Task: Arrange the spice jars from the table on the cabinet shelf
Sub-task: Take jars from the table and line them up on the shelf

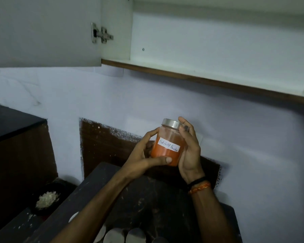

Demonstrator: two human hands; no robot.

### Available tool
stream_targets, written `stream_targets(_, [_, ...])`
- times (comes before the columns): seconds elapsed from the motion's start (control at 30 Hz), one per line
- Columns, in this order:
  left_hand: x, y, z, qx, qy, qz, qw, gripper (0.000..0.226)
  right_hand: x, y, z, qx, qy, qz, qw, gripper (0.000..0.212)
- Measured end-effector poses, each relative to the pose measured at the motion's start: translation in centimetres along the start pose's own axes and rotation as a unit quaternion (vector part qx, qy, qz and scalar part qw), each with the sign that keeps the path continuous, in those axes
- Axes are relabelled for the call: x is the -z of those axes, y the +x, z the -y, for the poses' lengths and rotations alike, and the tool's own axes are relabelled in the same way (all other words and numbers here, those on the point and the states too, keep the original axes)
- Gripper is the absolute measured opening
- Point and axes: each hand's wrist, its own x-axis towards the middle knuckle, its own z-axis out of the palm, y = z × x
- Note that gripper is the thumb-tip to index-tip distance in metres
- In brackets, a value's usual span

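Held in the air between both hands, above the dark table [102, 179] and below the open cabinet shelf [200, 79]: a jar [167, 146] of red powder, slightly tilted. Left hand [144, 155] wrapped round its lower part, thumb across the base; right hand [189, 151] cupped against its right side, fingertips at the metal lid [171, 123]. More jar lids [123, 235] on the table below.

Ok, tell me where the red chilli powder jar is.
Head view, centre: the steel-lidded red chilli powder jar is held between left hand and right hand, below the open cabinet shelf.

jar [167, 146]: clear, smooth, maybe glass
lid [171, 123]: shiny metal
label [169, 146]: white paper
shelf edge [200, 79] above jar: brown wood
table [147, 199] below jar: dark, rough, scratched
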Motion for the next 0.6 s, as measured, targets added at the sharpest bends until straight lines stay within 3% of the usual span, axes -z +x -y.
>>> stream_targets(0.33, [2.2, 6.6, -6.5, -0.047, 0.049, -0.012, 0.998, 0.076, -3.0, 6.5, 5.6, 0.07, -0.016, 0.047, 0.996, 0.056])
stream_targets(0.6, [5.8, 14.3, -13.4, -0.061, 0.073, -0.02, 0.995, 0.054, -6.3, 11.7, 8.1, 0.142, -0.019, 0.076, 0.987, 0.045])
